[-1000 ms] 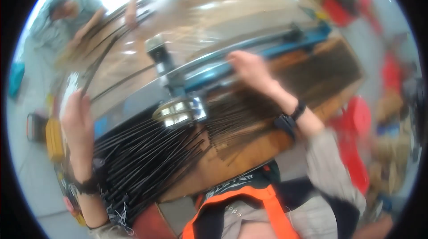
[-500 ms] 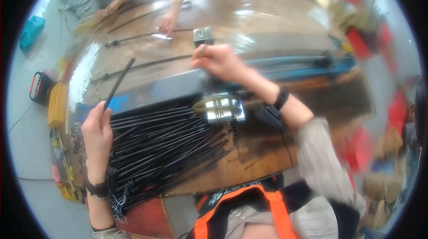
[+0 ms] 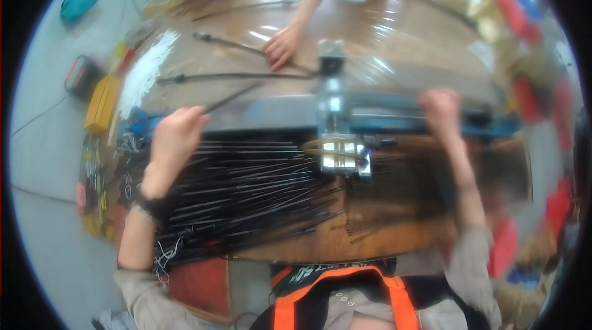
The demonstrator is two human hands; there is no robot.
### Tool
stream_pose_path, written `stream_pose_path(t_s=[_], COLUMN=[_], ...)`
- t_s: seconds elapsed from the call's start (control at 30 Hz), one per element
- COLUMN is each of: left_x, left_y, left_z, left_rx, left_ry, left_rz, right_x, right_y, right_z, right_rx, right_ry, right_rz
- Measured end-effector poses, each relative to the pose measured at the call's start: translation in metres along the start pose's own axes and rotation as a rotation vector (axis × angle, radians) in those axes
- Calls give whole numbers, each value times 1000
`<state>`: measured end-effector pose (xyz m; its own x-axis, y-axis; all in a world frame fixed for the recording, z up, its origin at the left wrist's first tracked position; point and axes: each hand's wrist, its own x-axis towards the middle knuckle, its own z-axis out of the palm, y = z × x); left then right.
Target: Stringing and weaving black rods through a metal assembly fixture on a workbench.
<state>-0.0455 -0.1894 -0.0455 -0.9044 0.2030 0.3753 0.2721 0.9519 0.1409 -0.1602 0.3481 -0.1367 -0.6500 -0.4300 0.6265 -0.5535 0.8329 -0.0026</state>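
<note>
My left hand (image 3: 177, 142) is closed round a thin black rod (image 3: 237, 96), which points up and to the right above the edge of the blue-grey rail (image 3: 277, 114). Below it lies a heap of similar black rods (image 3: 246, 173). My right hand (image 3: 441, 111), blurred, hovers over the right part of the rail with its fingers curled; what they hold, if anything, cannot be made out. Between my hands stands a metal clamp-like device (image 3: 336, 105) with a shiny block (image 3: 342, 156) and a yellowish loop (image 3: 317, 146) at its near end.
Across the table a co-worker's hand (image 3: 283, 46) touches a black rod (image 3: 231, 44); another rod (image 3: 234, 76) lies nearer. White strands (image 3: 148, 74) lie at the left edge, by a yellow box (image 3: 102, 105). Red and brown bundles (image 3: 524, 99) line the right side.
My right hand has moved right, away from the clamp-like device. My left hand has shifted right and tilted the rod lower. The view has swung, and the co-worker's hand now lies flatter on the table.
</note>
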Motion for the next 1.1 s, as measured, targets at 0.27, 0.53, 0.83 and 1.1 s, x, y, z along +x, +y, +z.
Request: stream_pose_path(t_s=[0.27,0.53,0.83,1.1], left_x=[92,84,84,88], left_y=[81,87,90,102], left_z=[112,117,120,118], left_rx=[-209,-242,-241,-128], left_ry=[8,-133,-122,-190], left_rz=[298,289,223,132], right_x=[-43,-51,-39,-72], right_y=[56,60,-5,-86], right_z=[-44,-30,-38,-31], right_rx=[-48,-148,-92,170], right_ry=[31,-27,162,25], right_rz=[165,220,31,66])
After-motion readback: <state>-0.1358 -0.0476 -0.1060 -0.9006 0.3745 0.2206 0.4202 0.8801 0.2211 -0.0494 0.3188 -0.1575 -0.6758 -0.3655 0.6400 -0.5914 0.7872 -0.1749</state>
